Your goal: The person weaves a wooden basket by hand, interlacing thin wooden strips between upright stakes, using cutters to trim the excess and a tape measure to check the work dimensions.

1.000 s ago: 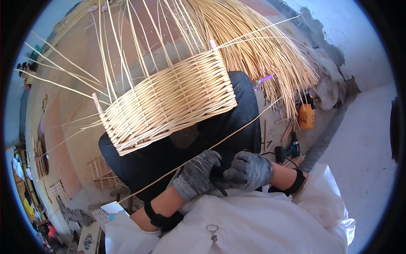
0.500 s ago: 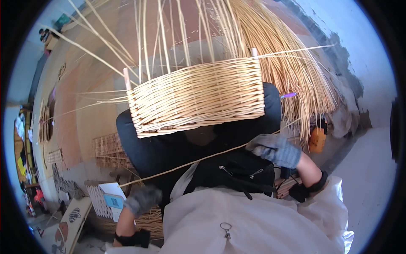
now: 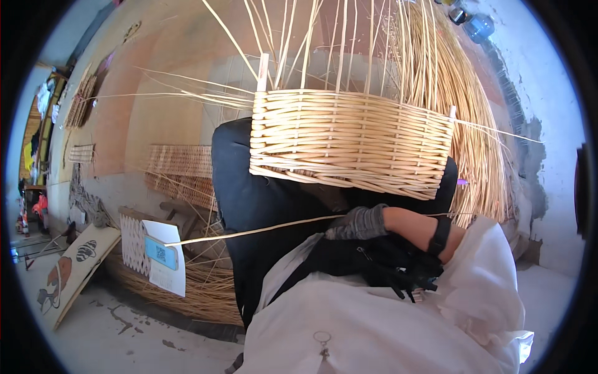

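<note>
A pale woven wicker panel [image 3: 352,140] lies across my dark-trousered knees, with upright stakes rising from its far edge. My right hand [image 3: 358,224], in a grey glove, is closed around a long thin wicker rod [image 3: 249,233] just below the panel's near edge. The rod runs left from the hand, its end hanging in front of a white sheet. Part of it also shows to the right of my forearm. Only a small grey bit of my left hand [image 3: 235,363] shows at the lower edge, its fingers hidden.
A large bundle of loose rods [image 3: 476,149] spreads at the right. To the left are another woven piece [image 3: 180,174], a white sheet with a blue card [image 3: 171,265], a painted board [image 3: 81,268] and more rods [image 3: 180,293] on the floor.
My right hand has moved left along the rod, its forearm now reaching across. My left hand has dropped toward the lower edge. The view has turned, so the panel appears farther right.
</note>
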### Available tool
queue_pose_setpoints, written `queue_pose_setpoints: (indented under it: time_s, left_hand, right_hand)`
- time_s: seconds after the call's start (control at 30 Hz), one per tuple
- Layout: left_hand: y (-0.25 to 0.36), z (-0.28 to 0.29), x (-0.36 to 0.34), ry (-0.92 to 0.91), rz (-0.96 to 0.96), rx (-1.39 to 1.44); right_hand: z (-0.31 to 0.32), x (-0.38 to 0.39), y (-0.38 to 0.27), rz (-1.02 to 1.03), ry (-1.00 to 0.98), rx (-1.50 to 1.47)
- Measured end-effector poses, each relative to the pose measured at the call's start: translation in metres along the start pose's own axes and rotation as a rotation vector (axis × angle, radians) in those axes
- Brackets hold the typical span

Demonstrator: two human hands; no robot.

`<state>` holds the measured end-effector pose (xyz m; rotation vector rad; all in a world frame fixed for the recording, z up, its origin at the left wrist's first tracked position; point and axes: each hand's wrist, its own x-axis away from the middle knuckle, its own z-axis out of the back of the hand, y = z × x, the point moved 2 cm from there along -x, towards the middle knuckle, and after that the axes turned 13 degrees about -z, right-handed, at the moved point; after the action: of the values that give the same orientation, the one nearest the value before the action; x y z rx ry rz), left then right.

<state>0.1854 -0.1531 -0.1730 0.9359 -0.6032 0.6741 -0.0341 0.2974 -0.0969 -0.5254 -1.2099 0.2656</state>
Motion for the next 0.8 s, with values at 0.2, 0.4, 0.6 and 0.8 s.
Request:
queue_pose_setpoints:
  time_s: [0.2, 0.4, 0.6, 0.8]
  left_hand:
    - [0.013, -0.003, -0.006, -0.009, -0.008, -0.027]
    - [0.023, -0.007, -0.015, -0.020, -0.034, -0.048]
    - [0.045, -0.006, -0.021, -0.053, -0.086, -0.077]
    - [0.057, 0.002, -0.029, -0.123, -0.121, -0.162]
  right_hand:
    - [-0.007, -0.002, 0.019, 0.089, 0.006, -0.117]
    - [-0.030, 0.008, 0.057, -0.086, 0.183, -0.306]
    - [-0.041, -0.005, 0.057, -0.036, 0.314, -0.485]
    - [-0.010, -0.028, -0.071, 0.020, 0.089, -0.204]
